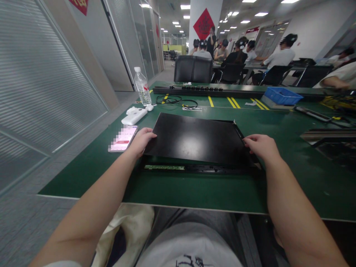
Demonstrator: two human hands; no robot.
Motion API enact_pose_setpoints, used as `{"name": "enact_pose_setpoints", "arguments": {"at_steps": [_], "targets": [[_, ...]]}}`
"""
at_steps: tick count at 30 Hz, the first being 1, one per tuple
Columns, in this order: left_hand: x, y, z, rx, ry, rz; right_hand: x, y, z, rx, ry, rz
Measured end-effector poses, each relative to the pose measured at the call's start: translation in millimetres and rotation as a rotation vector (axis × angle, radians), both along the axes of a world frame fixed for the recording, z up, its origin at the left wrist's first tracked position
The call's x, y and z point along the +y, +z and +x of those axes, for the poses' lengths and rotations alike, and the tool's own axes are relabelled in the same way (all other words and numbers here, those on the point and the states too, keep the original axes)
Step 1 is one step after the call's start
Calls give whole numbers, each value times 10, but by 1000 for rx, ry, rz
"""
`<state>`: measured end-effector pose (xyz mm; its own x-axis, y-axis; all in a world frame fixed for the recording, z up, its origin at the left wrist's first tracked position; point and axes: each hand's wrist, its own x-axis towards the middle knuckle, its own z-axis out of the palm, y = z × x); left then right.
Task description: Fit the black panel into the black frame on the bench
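Observation:
A flat, glossy black screen panel [191, 139] lies tilted over a black frame [222, 169] on the green table. Its near edge sits apart from the frame's lower bar, where a strip of green circuit board [164, 167] shows. My left hand [142, 141] grips the panel's left edge, thumb on top and the other fingers partly hidden. At the right edge, my right hand [260, 146] is closed in a pinch; whether its fingertips also touch the frame's side rim I cannot tell. Most of the frame is hidden under the panel.
Left of the panel are a lit phone [124, 139], a white device [134, 116] and a water bottle [142, 87]. Behind lie black cables [178, 101] and a long black bar [236, 92]. A blue bin [282, 95] and dark panel [333, 142] stand right. People sit beyond.

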<state>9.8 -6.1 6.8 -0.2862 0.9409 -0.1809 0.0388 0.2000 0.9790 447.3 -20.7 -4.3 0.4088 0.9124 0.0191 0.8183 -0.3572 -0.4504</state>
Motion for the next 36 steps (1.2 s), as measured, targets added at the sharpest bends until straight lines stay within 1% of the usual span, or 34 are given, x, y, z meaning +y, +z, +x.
{"name": "enact_pose_setpoints", "arguments": {"at_steps": [6, 11, 14, 20, 23, 25, 28, 30, 33, 36], "targets": [[0, -13, -10, -7, -17, 18, 8, -28, 30, 17, 9, 25], [-25, 19, 17, 57, 1, 36, 20, -44, 40, 23, -3, 29], [-30, 22, 14, 57, -15, 38, 22, -46, 40, 34, 0, 41], [-34, 23, 9, 56, 8, 73, 24, -60, 57, 52, -3, 64], [-22, 8, -3, 46, -1, 96, 30, -72, 69, 66, -7, 58], [0, -24, -32, 59, -20, 123, 33, -75, 72, 69, -4, 58], [58, -116, -115, 132, -65, 171, 31, -71, 71, 75, 2, 63], [110, -198, -189, 224, -90, 185, 27, -66, 66, 79, 0, 60], [184, -312, -288, 398, -87, 226, 21, -59, 58, 86, 2, 59], [216, -371, -323, 503, -92, 237, 20, -55, 56, 86, 1, 60]]}}
